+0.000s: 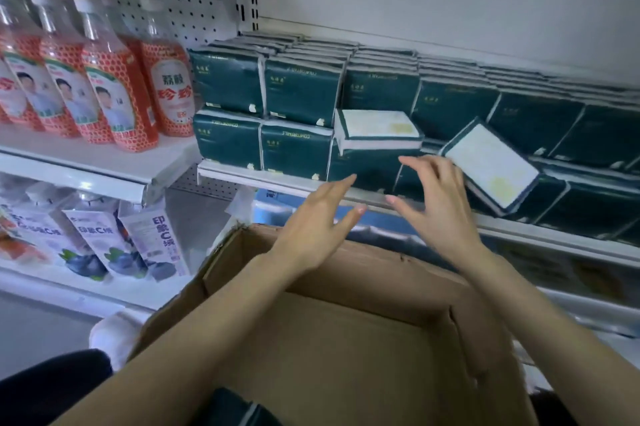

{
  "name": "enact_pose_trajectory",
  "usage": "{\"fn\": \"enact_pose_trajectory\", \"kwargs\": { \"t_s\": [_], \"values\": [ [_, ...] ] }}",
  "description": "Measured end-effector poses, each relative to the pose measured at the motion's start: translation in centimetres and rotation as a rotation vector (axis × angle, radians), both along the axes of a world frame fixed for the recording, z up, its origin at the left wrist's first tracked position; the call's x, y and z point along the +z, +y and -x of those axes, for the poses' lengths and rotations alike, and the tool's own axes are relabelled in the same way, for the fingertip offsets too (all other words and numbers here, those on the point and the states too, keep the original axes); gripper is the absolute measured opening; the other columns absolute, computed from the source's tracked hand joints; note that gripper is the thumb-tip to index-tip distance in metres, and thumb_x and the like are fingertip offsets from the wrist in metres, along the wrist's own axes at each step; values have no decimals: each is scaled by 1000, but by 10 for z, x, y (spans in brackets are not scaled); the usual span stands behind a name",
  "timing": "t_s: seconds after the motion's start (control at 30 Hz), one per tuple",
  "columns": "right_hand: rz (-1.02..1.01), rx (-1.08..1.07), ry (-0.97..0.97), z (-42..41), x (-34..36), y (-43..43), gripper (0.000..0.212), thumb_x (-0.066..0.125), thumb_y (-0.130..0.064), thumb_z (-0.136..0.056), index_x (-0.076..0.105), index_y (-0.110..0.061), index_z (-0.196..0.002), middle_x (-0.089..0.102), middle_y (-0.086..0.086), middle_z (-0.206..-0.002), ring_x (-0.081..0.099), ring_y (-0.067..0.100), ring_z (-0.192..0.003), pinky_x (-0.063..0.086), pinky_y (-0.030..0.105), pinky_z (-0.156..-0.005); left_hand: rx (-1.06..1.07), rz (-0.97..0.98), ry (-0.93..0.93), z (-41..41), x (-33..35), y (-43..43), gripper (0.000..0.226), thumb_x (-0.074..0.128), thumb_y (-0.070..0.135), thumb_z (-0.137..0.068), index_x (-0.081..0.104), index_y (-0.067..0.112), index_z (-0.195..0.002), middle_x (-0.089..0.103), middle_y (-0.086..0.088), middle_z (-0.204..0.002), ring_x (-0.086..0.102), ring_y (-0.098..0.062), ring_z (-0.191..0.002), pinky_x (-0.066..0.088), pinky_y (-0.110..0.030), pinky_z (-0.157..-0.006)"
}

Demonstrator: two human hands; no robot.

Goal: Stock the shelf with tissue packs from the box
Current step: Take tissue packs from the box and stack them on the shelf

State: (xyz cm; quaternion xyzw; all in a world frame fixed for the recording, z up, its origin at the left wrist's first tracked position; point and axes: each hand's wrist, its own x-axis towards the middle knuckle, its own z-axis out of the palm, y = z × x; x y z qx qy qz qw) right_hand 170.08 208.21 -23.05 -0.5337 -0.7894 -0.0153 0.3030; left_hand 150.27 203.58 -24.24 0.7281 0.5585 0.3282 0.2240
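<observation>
Just beyond the fingers, dark green, film-wrapped tissue packs stand in two tiers on the shelf. Two loose rectangular packs show white faces; one tilts beside the right hand. It and the left hand hover spread, holding nothing, over the open cardboard box.

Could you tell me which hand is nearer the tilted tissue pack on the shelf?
Right. The right hand sits just left of the tilted tissue pack; the left hand is farther left, over the box.
</observation>
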Motion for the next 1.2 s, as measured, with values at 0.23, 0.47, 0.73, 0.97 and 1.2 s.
{"fn": "enact_pose_trajectory", "kwargs": {
  "t_s": [0.23,0.47,0.73,0.97,1.2],
  "values": [
    [35,93,-31,-19,1,9,53,65,-39,-87,49,-22,-135,42,2,-130,36,17,-122,32,30,-100,-8,-71,-7,-19,11,21,58,42,46,-99,25,29,-151,32,4,-153,29,-14,-140,25,-28,-109],
    [57,161,13,-28,-10,-4,50,67,-33,-87,50,-22,-133,41,0,-127,37,12,-118,32,25,-96,-19,-66,35,-22,4,21,56,41,46,-98,28,29,-150,34,5,-152,31,-13,-138,29,-30,-108],
    [23,122,161,-41,-8,-3,51,71,-25,-85,51,-18,-131,43,-1,-122,47,19,-114,42,31,-93,73,-99,-20,-22,-2,19,45,47,39,-98,46,20,-139,48,1,-138,45,-13,-126,38,-31,-106],
    [-40,75,210,-15,20,23,59,72,-30,-83,45,-19,-135,47,1,-128,45,20,-120,38,34,-100,256,-158,-278,-15,0,19,44,57,32,-94,42,15,-133,51,2,-128,52,-10,-117,46,-40,-102],
    [-35,28,214,2,24,37,64,72,-40,-82,43,-23,-136,55,2,-126,47,22,-117,34,39,-99,226,-170,-252,-15,3,21,62,56,32,-95,27,19,-148,40,4,-145,44,-6,-127,40,-32,-107]
  ]
}}
